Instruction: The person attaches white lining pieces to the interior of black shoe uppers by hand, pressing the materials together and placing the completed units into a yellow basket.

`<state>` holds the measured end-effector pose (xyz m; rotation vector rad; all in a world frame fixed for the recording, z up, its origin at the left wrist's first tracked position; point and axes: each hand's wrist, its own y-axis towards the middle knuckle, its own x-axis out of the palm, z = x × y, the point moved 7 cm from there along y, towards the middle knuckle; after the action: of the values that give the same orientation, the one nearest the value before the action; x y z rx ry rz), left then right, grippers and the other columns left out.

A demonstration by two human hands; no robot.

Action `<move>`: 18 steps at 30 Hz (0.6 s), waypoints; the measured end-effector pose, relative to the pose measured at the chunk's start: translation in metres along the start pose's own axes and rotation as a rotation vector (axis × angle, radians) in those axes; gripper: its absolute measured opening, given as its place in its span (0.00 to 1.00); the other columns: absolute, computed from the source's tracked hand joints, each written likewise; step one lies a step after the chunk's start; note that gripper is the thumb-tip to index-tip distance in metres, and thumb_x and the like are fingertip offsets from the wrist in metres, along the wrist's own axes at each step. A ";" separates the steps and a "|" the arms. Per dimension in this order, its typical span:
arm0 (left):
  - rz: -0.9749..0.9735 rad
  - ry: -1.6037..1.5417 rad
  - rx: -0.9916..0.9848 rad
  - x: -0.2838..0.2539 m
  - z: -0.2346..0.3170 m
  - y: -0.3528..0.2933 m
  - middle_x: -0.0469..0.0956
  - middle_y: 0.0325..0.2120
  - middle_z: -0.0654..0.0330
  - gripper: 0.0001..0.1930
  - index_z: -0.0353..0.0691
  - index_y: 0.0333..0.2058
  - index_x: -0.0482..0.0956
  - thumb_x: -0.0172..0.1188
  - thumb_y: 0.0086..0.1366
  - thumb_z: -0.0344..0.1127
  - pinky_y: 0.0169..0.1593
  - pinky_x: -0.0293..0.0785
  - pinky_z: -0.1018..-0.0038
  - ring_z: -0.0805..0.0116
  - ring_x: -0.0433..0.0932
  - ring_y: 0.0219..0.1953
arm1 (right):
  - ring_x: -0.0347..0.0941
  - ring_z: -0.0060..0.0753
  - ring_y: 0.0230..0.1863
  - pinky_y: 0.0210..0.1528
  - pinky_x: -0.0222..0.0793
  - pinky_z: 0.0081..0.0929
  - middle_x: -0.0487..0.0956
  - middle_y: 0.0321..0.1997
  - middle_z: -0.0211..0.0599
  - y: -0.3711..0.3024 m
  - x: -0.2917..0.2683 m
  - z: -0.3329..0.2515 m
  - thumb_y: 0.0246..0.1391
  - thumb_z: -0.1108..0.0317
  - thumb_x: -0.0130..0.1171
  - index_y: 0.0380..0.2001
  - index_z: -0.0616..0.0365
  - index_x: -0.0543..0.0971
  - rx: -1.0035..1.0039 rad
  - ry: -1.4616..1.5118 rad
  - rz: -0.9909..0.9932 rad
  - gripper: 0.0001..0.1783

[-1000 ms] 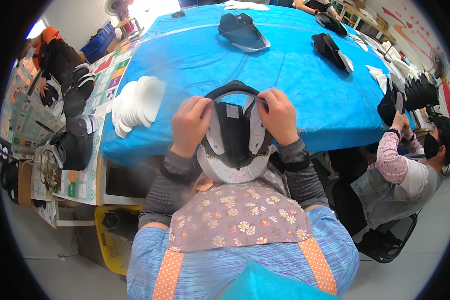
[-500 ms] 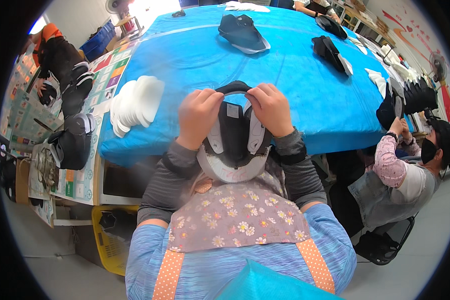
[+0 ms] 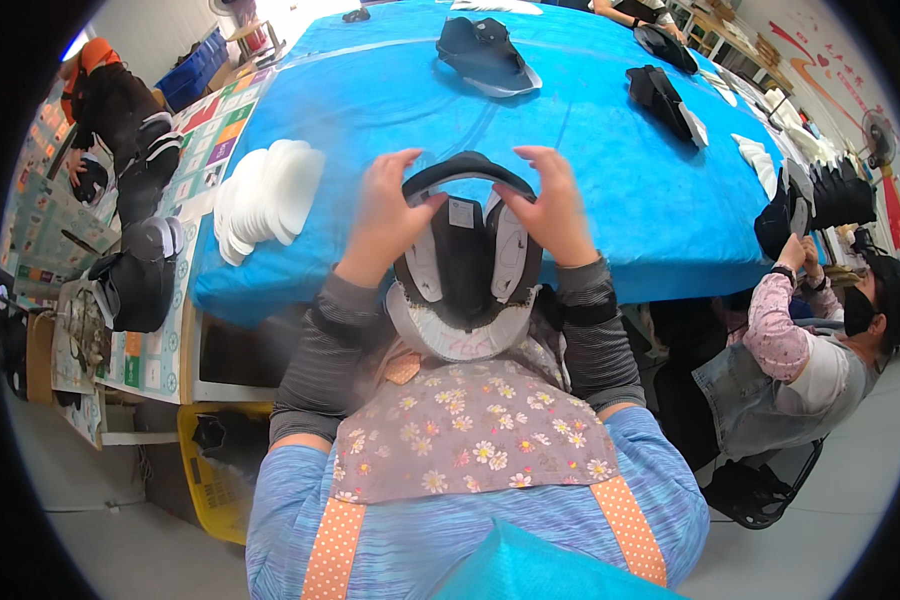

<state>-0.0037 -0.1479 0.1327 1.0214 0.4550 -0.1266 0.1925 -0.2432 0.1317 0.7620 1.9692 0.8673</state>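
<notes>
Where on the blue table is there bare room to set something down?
Bare blue table: between the white stack and the middle black piece; also between the right hand and the nearer right-side black piece. Crowded: the right side, with white pieces and bunched dark pieces.

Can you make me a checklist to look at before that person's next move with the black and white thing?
1. Left grip by the black-and-white, curved, padded-looking piece: ok, its thumb is at the top curve.
2. Right grip there too: ok, its thumb is at the other side.
3. Fingers pinched shut around the curve: not ok, both grips stand open.
4. White, flat, rounded, stacked sheets out of the way: ok, they lie to the left on the blue, smooth, sheet-like table cover.
5. Back of the piece undamaged: cannot tell, it faces away.
</notes>
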 end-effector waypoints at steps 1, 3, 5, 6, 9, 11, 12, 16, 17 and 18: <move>-0.207 -0.146 -0.295 0.011 -0.029 -0.010 0.78 0.30 0.55 0.17 0.36 0.43 0.80 0.71 0.55 0.33 0.39 0.74 0.67 0.60 0.78 0.34 | 0.76 0.41 0.41 0.46 0.72 0.34 0.81 0.39 0.39 -0.005 0.006 0.021 0.48 0.61 0.73 0.41 0.64 0.80 0.163 0.146 -0.092 0.21; -0.250 -0.093 -0.335 0.009 -0.026 -0.011 0.78 0.29 0.55 0.17 0.35 0.43 0.79 0.71 0.55 0.33 0.38 0.74 0.68 0.61 0.77 0.32 | 0.76 0.39 0.38 0.43 0.72 0.33 0.81 0.37 0.40 -0.012 0.010 0.035 0.49 0.61 0.73 0.41 0.64 0.80 0.352 0.217 -0.201 0.21; -0.233 -0.065 -0.291 0.012 -0.021 -0.013 0.77 0.27 0.54 0.13 0.33 0.39 0.77 0.69 0.57 0.31 0.36 0.73 0.69 0.62 0.76 0.29 | 0.75 0.35 0.31 0.34 0.71 0.30 0.80 0.32 0.42 -0.019 0.013 0.038 0.50 0.60 0.72 0.39 0.65 0.79 0.426 0.205 -0.230 0.20; -0.231 -0.067 -0.292 0.014 -0.022 -0.014 0.77 0.27 0.54 0.13 0.33 0.39 0.77 0.69 0.57 0.31 0.36 0.73 0.69 0.62 0.76 0.29 | 0.75 0.35 0.31 0.34 0.71 0.30 0.80 0.32 0.42 -0.021 0.016 0.038 0.50 0.60 0.72 0.39 0.65 0.79 0.424 0.203 -0.231 0.20; -0.197 -0.100 -0.234 0.014 -0.020 -0.015 0.77 0.27 0.55 0.11 0.34 0.38 0.76 0.67 0.58 0.29 0.36 0.73 0.69 0.60 0.76 0.29 | 0.75 0.33 0.31 0.32 0.69 0.29 0.78 0.31 0.40 -0.023 0.014 0.033 0.50 0.62 0.72 0.36 0.63 0.78 0.411 0.178 -0.133 0.18; -0.119 -0.049 -0.054 0.007 -0.008 -0.015 0.76 0.27 0.55 0.11 0.35 0.39 0.75 0.66 0.59 0.27 0.36 0.73 0.68 0.57 0.76 0.29 | 0.75 0.38 0.31 0.32 0.69 0.31 0.77 0.31 0.40 -0.024 0.005 0.025 0.50 0.65 0.72 0.35 0.61 0.76 0.402 0.080 -0.061 0.16; -0.120 -0.050 -0.056 0.007 -0.009 -0.016 0.76 0.27 0.55 0.11 0.35 0.39 0.75 0.66 0.59 0.27 0.36 0.73 0.68 0.57 0.76 0.29 | 0.75 0.38 0.31 0.32 0.69 0.31 0.77 0.31 0.40 -0.025 0.005 0.025 0.50 0.65 0.72 0.35 0.61 0.76 0.403 0.079 -0.063 0.16; -0.113 0.007 0.029 0.007 -0.002 -0.018 0.81 0.34 0.50 0.14 0.36 0.47 0.76 0.63 0.63 0.28 0.38 0.75 0.64 0.51 0.81 0.35 | 0.75 0.46 0.31 0.31 0.70 0.37 0.77 0.31 0.42 -0.017 -0.007 0.000 0.53 0.67 0.69 0.37 0.59 0.76 0.120 -0.069 -0.014 0.13; -0.139 -0.023 -0.010 0.008 -0.002 -0.019 0.82 0.37 0.47 0.14 0.37 0.49 0.77 0.62 0.65 0.30 0.38 0.75 0.62 0.49 0.82 0.37 | 0.76 0.48 0.31 0.31 0.71 0.39 0.78 0.30 0.43 -0.016 -0.011 -0.007 0.55 0.66 0.67 0.38 0.58 0.76 0.081 -0.070 -0.007 0.12; -0.134 -0.019 -0.011 0.006 -0.003 -0.019 0.82 0.37 0.47 0.14 0.37 0.49 0.77 0.62 0.65 0.30 0.38 0.75 0.62 0.49 0.82 0.37 | 0.76 0.48 0.31 0.31 0.71 0.39 0.78 0.30 0.43 -0.018 -0.012 -0.006 0.55 0.66 0.67 0.38 0.58 0.76 0.075 -0.066 -0.007 0.12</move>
<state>-0.0052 -0.1552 0.1137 0.9783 0.5066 -0.2528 0.1898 -0.2643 0.1257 0.8157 1.9542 0.7584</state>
